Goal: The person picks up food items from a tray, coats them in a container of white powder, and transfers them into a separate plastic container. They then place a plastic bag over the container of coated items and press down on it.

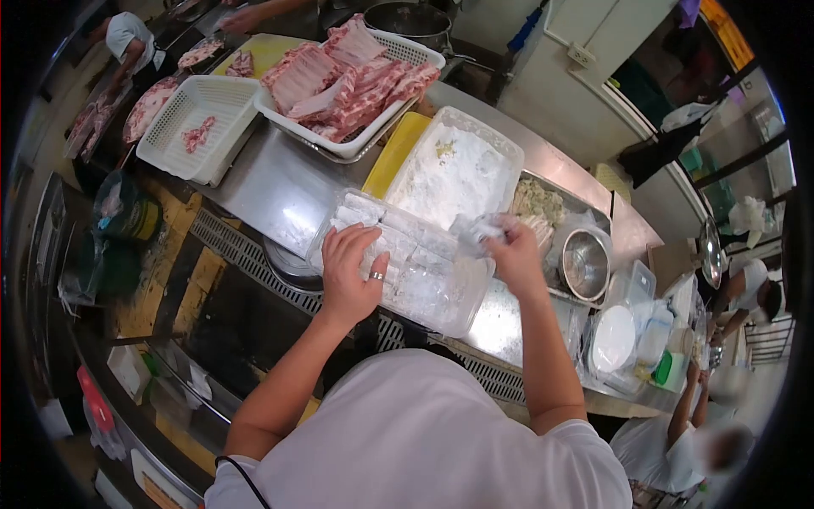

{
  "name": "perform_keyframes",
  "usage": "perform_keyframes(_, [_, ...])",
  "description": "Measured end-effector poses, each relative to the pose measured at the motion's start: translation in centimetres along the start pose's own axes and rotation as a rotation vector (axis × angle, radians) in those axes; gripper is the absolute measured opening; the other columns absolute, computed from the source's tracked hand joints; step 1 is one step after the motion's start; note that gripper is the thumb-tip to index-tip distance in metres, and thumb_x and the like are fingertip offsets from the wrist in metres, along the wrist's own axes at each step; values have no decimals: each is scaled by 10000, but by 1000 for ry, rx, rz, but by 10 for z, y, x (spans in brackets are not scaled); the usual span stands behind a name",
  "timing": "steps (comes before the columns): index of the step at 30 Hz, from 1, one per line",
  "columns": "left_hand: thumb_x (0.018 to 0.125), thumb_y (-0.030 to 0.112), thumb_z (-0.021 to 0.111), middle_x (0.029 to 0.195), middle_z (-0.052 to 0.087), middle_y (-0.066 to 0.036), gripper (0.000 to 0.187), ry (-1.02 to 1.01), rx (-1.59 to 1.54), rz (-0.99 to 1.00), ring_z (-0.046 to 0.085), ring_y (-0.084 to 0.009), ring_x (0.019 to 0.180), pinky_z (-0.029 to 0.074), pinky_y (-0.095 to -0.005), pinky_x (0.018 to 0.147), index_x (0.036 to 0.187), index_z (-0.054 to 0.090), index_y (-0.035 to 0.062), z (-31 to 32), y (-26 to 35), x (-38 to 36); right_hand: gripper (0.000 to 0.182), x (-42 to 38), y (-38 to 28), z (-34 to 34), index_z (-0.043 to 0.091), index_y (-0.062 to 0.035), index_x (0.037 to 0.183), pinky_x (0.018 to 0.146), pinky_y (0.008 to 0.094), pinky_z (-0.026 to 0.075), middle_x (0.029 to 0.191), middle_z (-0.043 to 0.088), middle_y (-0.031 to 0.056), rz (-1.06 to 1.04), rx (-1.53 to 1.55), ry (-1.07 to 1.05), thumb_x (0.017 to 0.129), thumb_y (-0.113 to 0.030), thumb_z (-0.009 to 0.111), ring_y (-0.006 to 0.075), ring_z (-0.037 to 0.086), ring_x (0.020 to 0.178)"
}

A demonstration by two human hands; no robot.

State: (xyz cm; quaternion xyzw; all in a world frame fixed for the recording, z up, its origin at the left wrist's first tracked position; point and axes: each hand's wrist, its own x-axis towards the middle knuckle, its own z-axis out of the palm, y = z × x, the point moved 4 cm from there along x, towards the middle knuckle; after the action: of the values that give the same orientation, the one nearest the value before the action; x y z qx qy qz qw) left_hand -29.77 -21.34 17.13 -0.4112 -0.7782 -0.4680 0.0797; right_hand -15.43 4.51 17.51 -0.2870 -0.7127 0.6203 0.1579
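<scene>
In front of me a clear plastic container (441,314) holds rows of white-powdered pieces (421,248). My left hand (352,276), with a ring on one finger, lies over the container's left part, its fingers spread on the powdered pieces. My right hand (517,254) is closed on a white-powdered piece (476,231) above the container's right end; the piece's exact kind cannot be made out. Just beyond is a plastic tub (511,153) of white powder (449,174). A metal tray (600,216) with pale, battered-looking pieces (536,204) stands to its right.
A steel bowl (585,265) sits in the metal tray. Raw rib racks (348,81) fill a white basket behind; another white basket (161,140) holds small meat scraps. A yellow board (398,153) lies beside the tub. Plastic containers (615,339) stand at right. Other people work at both sides.
</scene>
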Motion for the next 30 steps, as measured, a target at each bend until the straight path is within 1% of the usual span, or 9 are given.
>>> perform_keyframes(5, [880,114,748,1253,692,-135,371,-51,-71,35,590,-349,1261,318,-550,1183,1235,673,41,3,0,4,384,-61,4,69,691,-15,1214,943,425,548,1099,693,188,-452,-425,-297,830,-17,715,352,673,1009])
perform_keyframes(8, [875,101,749,1251,693,-141,372,-78,-101,62,593,-355,1257,331,-543,1179,1235,677,36,3,2,6,369,-86,3,79,677,-4,1150,959,464,522,1129,654,236,-427,-620,-314,791,-38,751,435,628,1014])
perform_keyframes(9, [872,87,751,1250,695,-148,374,-86,-97,69,596,-362,1253,344,-536,1177,1235,681,31,2,3,6,376,-91,4,75,669,1,1163,981,475,516,1226,619,247,-361,-663,-286,802,-53,755,439,629,1076])
perform_keyframes(12, [860,69,759,1237,698,-155,377,-100,-115,90,605,-368,1222,390,-508,1140,1228,689,27,-1,6,2,361,-98,0,65,681,17,1160,995,470,511,1214,642,261,-234,-694,-101,812,-59,745,449,629,1117])
perform_keyframes(15, [848,77,758,1199,704,-144,379,-127,-146,101,617,-359,1174,423,-490,1082,1217,690,33,-3,8,-3,395,-89,0,71,677,49,1222,1081,474,479,1264,653,306,-152,-630,-139,850,-78,715,450,593,1249])
perform_keyframes(18, [834,76,761,1169,707,-136,378,-125,-157,113,622,-350,1133,440,-472,1035,1204,694,35,-5,10,-5,381,-81,-3,83,689,83,1178,1052,466,497,1165,690,305,-164,-604,-251,836,-81,726,445,628,1195])
perform_keyframes(21, [831,72,765,1159,707,-133,369,-112,-147,105,623,-346,1121,446,-456,1022,1192,700,34,-9,9,-6,383,-83,-11,83,698,82,1170,946,452,538,1114,705,269,-121,-556,-141,822,-71,740,451,673,1047])
perform_keyframes(24, [831,70,767,1152,708,-130,367,-111,-145,91,623,-345,1121,447,-452,1021,1190,701,35,-9,10,-6,370,-83,-12,89,701,87,1153,924,451,544,1099,703,267,-163,-623,-275,821,-71,743,456,679,1020])
perform_keyframes(30, [829,61,767,1146,710,-126,370,-111,-122,71,621,-344,1125,448,-447,1020,1193,702,39,-9,9,-5,278,-80,-6,85,735,64,1082,899,437,550,1087,701,265,-171,-583,-266,826,-45,740,433,686,1013])
